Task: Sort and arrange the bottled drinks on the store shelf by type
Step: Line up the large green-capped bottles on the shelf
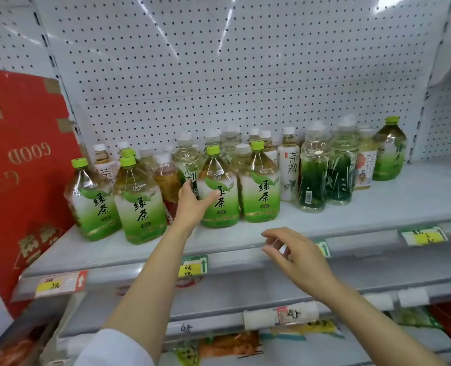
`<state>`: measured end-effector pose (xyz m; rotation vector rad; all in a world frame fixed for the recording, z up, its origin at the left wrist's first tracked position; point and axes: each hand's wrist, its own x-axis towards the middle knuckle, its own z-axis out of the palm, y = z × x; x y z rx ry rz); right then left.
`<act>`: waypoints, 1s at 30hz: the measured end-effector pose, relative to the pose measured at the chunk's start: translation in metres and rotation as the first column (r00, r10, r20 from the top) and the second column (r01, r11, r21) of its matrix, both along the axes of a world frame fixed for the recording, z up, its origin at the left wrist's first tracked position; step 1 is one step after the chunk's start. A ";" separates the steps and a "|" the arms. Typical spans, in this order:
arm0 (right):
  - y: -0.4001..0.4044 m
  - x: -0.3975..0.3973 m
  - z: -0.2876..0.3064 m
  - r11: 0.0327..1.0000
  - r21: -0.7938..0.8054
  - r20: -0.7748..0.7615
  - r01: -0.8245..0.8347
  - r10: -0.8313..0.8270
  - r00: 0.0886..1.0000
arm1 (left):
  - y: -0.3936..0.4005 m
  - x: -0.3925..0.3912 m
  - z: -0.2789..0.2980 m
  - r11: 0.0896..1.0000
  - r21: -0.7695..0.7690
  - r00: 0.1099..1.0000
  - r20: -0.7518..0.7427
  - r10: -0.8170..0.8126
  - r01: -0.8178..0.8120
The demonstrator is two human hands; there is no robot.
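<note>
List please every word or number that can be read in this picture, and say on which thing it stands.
"绿茶": green tea bottles, front row.
"茶粹": white bottle.
"GOOD", mirrored: red carton.
"4" with an unclear mark: lower shelf tag and handwriting on the rail.
Price tags on the upper shelf: handwriting too blurred.
Dark green bottles: print too small.

Bright, even overhead light; glare streaks on the pegboard; wide-angle bending at the edges; slightly soft
</note>
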<state>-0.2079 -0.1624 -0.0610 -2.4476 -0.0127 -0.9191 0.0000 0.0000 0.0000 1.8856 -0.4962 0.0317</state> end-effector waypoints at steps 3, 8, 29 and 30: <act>-0.012 0.004 0.003 0.999 0.033 0.008 0.032 -0.033 0.999 | -0.009 0.006 0.004 0.989 -0.128 0.987 -0.135 -0.092 0.075; -0.032 0.029 0.011 0.980 0.156 0.078 0.120 -0.134 0.988 | -0.019 0.014 -0.003 0.983 -0.175 0.993 -0.096 -0.064 0.046; -0.041 0.123 0.041 0.695 0.704 -0.085 0.145 -0.120 0.989 | -0.006 0.017 -0.006 0.870 -0.482 0.963 -0.170 -0.211 0.106; -0.040 0.121 0.042 0.652 0.750 -0.059 0.112 -0.102 0.993 | -0.007 0.013 -0.003 0.864 -0.490 0.964 -0.156 -0.216 0.114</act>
